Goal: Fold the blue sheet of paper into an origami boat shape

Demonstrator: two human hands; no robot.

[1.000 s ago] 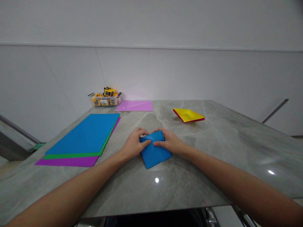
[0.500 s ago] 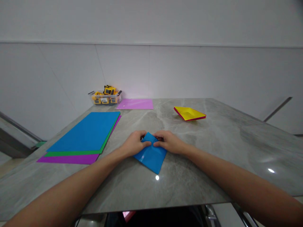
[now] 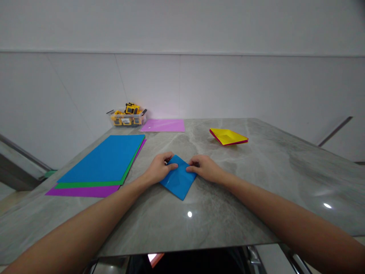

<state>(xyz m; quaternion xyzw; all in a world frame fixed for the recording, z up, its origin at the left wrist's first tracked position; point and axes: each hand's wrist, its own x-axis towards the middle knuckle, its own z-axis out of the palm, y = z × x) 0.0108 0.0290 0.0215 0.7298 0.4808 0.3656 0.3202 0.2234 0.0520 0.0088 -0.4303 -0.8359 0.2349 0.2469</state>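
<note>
Both bare forearms were stretched forward from the lower corners and angled inward, so that the hands were brought close together ahead of the body. The left hand point(image 3: 158, 169) was held palm down, its fingers curled and the thumb pointed inward. The right hand point(image 3: 205, 168) was likewise turned palm down, its fingertips pressed low. The two hands were kept slightly apart.

Head view looks forward-down over the table point(image 3: 256, 198).
</note>
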